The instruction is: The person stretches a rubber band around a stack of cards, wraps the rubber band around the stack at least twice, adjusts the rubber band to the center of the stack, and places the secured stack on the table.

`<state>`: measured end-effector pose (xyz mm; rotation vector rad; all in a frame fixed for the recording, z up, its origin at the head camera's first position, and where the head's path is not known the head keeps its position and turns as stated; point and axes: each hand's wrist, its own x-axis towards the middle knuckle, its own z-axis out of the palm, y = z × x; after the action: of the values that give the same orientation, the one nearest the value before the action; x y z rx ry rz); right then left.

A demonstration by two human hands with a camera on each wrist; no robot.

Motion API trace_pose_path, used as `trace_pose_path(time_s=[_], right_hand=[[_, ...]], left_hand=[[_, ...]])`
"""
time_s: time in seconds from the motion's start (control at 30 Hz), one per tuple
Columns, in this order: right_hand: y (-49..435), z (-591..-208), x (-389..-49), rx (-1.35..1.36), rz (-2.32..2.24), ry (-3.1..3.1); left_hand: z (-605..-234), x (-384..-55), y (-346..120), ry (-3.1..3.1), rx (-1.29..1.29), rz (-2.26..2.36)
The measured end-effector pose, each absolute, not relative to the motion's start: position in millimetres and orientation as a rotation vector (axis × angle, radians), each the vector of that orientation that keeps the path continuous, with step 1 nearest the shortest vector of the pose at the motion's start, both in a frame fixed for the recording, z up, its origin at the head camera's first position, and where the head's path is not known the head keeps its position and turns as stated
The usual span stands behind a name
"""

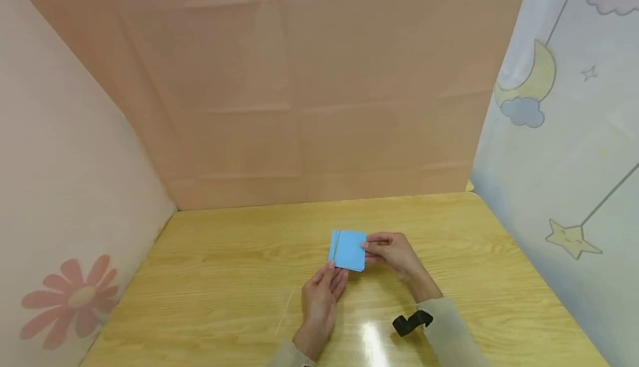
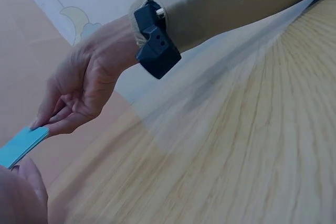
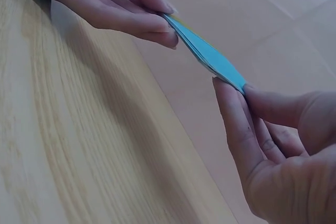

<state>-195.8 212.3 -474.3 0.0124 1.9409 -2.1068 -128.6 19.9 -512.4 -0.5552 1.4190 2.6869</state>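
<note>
A thin stack of light blue cards (image 1: 350, 250) with rounded corners is held up above the table. Around it near its left edge runs a narrow yellow-green band (image 1: 336, 245), probably a rubber band. My left hand (image 1: 319, 300) pinches the stack at its lower left corner, thumb on top and fingers beneath. At the right edge, my right hand (image 1: 394, 253) grips it between thumb and fingers. Seen edge-on in the right wrist view, the blue cards (image 3: 210, 56) show several layers, slightly fanned, between the two hands.
The wood-grain table (image 1: 224, 267) stretches under both hands. A thin pale line (image 1: 284, 312) shows on it left of my left hand. A black wrist device (image 1: 412, 321) sits on my right sleeve. Behind stands a tan sheet (image 1: 299, 90), with patterned walls at both sides.
</note>
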Motion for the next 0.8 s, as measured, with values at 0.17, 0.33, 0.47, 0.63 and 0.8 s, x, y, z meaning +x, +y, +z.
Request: trace_pose_path(time_s=[0.17,0.33,0.47,0.63,0.8], right_hand=[[208,-477,-192,0.018,-2.097,1.967],[206,-480,-190,0.019,-2.093,1.984],[204,-480,-189,0.019,-2.101,1.968],[200,-479,-189,0.076,-2.132,1.967],[199,-478,-190,0.077,-2.137,1.955]], left_hand=[[-515,-120,26,1.425,-0.614,2.738],[-514,-112,33,1.393,-0.638,2.755],[-513,-112,37,1.353,-0.638,2.779],[-512,-112,41,1.353,-0.615,2.775],[-511,-114,44,1.359,-0.566,2.723]])
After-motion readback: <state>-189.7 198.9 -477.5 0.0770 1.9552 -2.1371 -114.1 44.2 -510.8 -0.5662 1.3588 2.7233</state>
